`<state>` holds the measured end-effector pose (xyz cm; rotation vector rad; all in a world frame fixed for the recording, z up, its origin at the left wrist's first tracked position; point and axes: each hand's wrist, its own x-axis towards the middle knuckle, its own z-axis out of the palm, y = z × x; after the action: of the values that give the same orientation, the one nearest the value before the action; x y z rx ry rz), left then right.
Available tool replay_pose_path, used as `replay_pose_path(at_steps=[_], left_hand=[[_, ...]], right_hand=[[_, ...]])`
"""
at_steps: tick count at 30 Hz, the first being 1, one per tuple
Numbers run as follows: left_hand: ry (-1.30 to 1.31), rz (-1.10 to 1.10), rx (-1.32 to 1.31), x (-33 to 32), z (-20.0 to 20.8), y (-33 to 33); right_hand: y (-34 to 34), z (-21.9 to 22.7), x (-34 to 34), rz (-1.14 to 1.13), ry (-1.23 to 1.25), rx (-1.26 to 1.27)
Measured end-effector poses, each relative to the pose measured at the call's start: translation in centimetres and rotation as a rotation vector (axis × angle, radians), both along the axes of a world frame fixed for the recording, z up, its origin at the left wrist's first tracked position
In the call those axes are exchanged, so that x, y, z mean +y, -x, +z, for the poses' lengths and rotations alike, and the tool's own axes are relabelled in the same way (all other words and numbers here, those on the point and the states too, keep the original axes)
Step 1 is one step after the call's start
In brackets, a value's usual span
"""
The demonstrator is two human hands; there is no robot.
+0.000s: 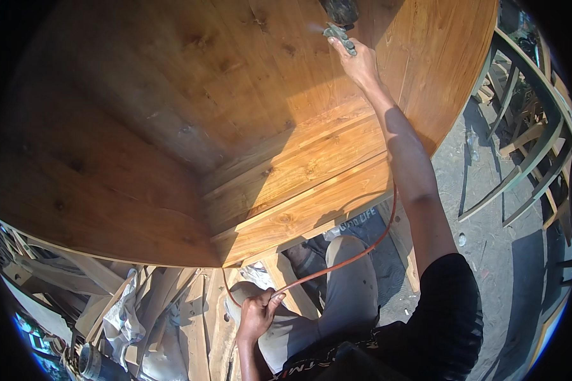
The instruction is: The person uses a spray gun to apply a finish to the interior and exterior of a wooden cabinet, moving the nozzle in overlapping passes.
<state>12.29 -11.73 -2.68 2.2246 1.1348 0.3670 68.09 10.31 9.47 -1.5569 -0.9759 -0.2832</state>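
My right hand (361,65) is closed around a small spray gun (340,39) with a dark cup (342,11) at its top. A pale mist leaves the nozzle toward the left. That arm is stretched out inside a large brown wooden cabinet (248,70) with a glossy look and dark knots. Down by my knee, my left hand (257,315) is closed on an orange air hose (346,261). The hose curves up to the right and passes behind my right forearm. Sunlight falls on the lower boards (311,168), while the left panel (89,171) lies in shadow.
Offcuts and planks (197,317) lie in a heap at the lower left, with a crumpled plastic sheet (122,314) and a can (94,362) among them. Curved wooden frames (527,165) stand at the right on grey ground (476,254). My bent knees are under the cabinet's near edge.
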Motion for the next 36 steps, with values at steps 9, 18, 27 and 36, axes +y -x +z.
replay_pose_path(at_steps=[9, 18, 27, 36], left_hand=[[-0.021, 0.021, 0.015, 0.1, 1.7, -0.2], [-0.022, 0.012, -0.011, 0.9, 1.8, -0.8], [-0.022, 0.022, -0.057, 1.5, 1.6, -1.2], [-0.106, 0.031, -0.059, 2.2, 0.3, -0.2]], right_hand=[[0.4, 10.5, 0.1, 0.02, -0.17, 0.005], [-1.4, 19.1, 1.8, -0.042, -0.422, -0.135], [0.0, 24.1, 3.1, -0.022, -0.756, -0.244], [4.3, 28.3, 1.4, 0.057, -0.719, -0.122]])
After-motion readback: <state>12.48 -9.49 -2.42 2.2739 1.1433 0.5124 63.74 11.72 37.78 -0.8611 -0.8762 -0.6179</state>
